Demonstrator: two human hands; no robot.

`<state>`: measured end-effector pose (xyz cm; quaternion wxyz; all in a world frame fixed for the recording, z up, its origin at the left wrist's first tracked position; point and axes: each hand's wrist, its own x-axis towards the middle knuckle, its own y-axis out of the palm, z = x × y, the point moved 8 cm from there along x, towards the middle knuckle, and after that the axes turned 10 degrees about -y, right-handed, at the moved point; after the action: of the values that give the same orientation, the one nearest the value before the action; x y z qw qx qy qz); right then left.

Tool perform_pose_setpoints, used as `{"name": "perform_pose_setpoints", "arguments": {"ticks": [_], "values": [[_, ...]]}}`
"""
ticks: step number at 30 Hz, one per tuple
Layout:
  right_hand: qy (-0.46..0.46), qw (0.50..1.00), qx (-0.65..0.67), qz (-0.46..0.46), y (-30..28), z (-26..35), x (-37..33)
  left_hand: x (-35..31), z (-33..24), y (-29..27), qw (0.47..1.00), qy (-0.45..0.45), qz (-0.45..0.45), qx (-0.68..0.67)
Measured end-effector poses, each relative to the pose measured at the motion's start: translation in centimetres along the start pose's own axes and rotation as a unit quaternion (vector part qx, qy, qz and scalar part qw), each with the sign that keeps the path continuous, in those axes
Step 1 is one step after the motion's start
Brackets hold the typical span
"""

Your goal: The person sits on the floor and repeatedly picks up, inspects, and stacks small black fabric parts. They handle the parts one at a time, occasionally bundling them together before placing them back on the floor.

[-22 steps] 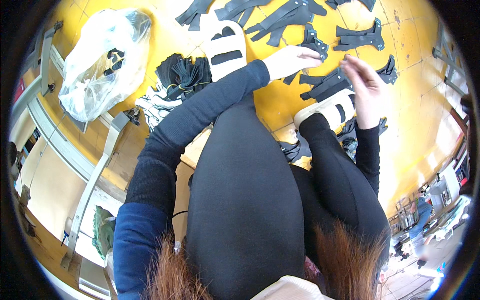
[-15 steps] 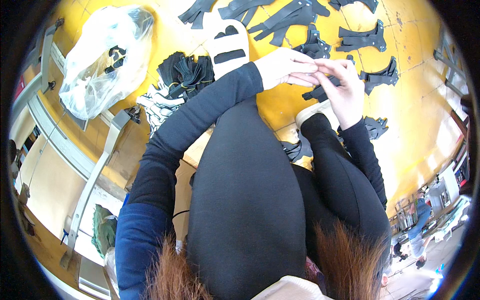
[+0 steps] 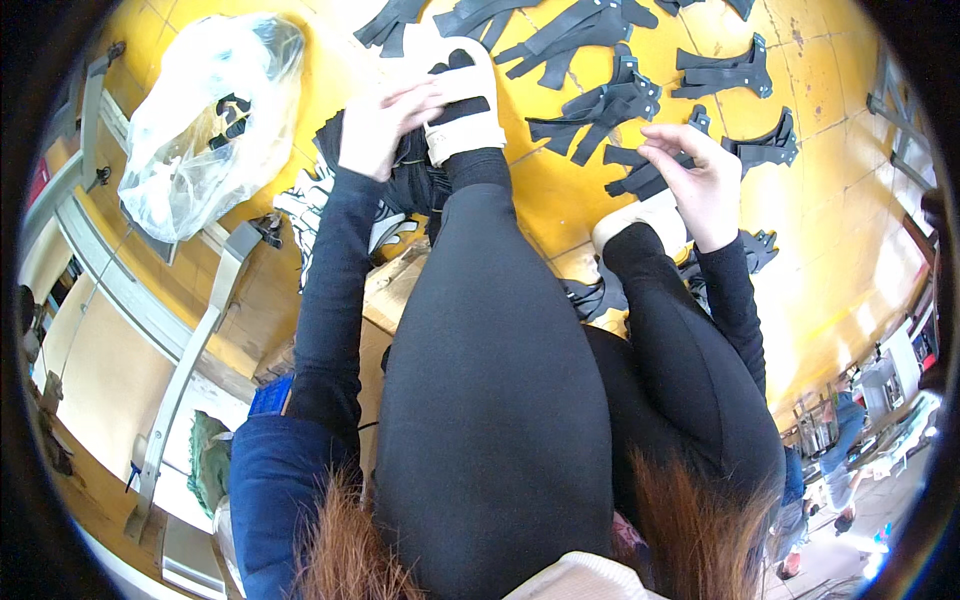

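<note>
Below, black straps [image 3: 610, 101] lie between the left hand [image 3: 380, 125], fingers extended, and right hand [image 3: 708, 185], grip unclear.

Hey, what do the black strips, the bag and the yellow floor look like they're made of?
Strips: matte fabric or thin rubbery sheet; they're flat and limp with no shine, but the look doesn't settle which.
Bag: thin, clear plastic film with a glossy finish; it's crinkled, see-through and glinting.
Floor: probably tile, somewhat shiny, going by its joint lines and bright glare.
</note>
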<state>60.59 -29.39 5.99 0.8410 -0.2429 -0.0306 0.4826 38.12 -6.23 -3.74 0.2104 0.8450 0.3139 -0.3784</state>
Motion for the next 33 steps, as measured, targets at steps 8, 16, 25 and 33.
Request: {"name": "perform_pose_setpoints", "arguments": {"ticks": [8,16,25,33], "values": [[0.021,0.994,0.058,0.085,2.2,-0.3,-0.2,-5.0,1.7,-8.8,0.715,0.029,-0.336,0.612],[-0.006,0.997,0.017,0.077,1.8,0.3,0.4,-6.1,5.7,-9.9,0.939,-0.032,-0.257,0.224],[-0.001,0.998,-0.012,0.057,0.7,-0.1,0.5,-6.5,6.6,-6.4,0.844,0.097,-0.245,0.467],[0.134,0.971,-0.073,-0.182,-8.8,-11.6,-7.3,-8.0,5.8,-6.8,0.895,0.027,-0.163,0.414]]}}
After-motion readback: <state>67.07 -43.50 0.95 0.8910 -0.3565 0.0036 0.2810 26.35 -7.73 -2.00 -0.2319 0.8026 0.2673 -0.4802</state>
